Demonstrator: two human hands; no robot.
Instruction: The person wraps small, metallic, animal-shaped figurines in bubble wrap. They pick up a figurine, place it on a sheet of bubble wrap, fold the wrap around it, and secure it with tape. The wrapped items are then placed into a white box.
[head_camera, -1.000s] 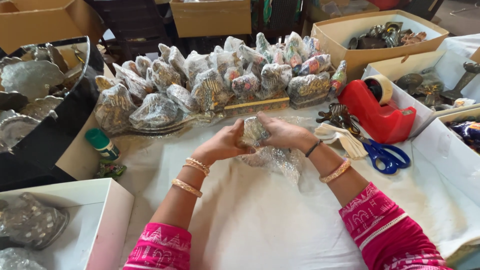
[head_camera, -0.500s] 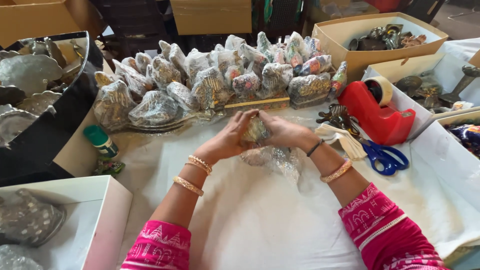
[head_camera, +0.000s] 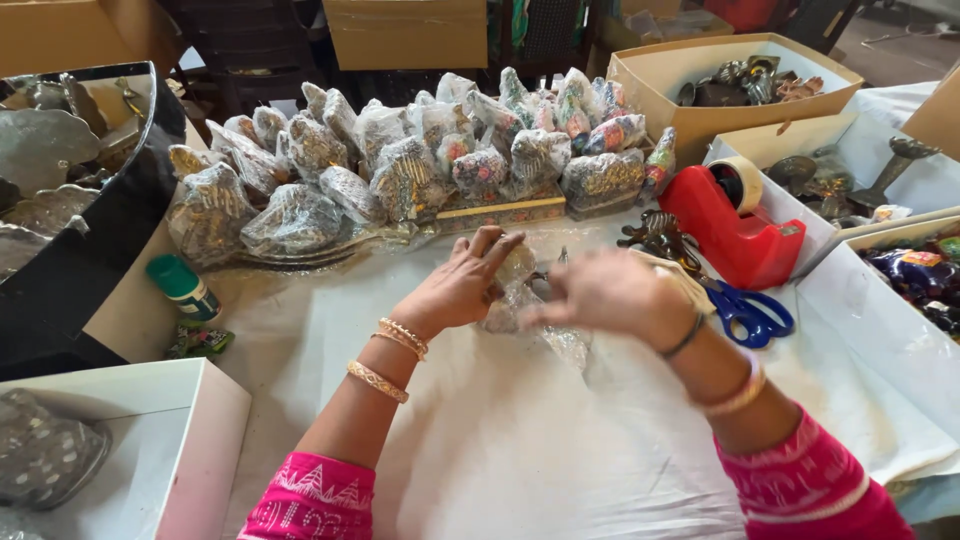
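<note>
My left hand (head_camera: 462, 285) is closed around a small ornament wrapped in clear plastic film (head_camera: 515, 292) on the white table cover (head_camera: 500, 440). A loose tail of the film (head_camera: 565, 343) trails toward me. My right hand (head_camera: 610, 295), blurred with motion, hovers just right of the ornament with fingers spread, close to the film; whether it touches the film is unclear. Both wrists wear bangles above pink patterned sleeves.
Many plastic-wrapped ornaments (head_camera: 400, 170) are heaped behind. A red tape dispenser (head_camera: 735, 225), blue scissors (head_camera: 745, 310) and a dark metal figure (head_camera: 655, 232) lie right. A green-capped bottle (head_camera: 185, 288) and white box (head_camera: 130, 450) are left; cardboard boxes (head_camera: 730, 85) stand behind.
Both hands were cupped together around the wrapped ornament. Now my right hand has come away to the right and is moving fast, while my left hand keeps its hold.
</note>
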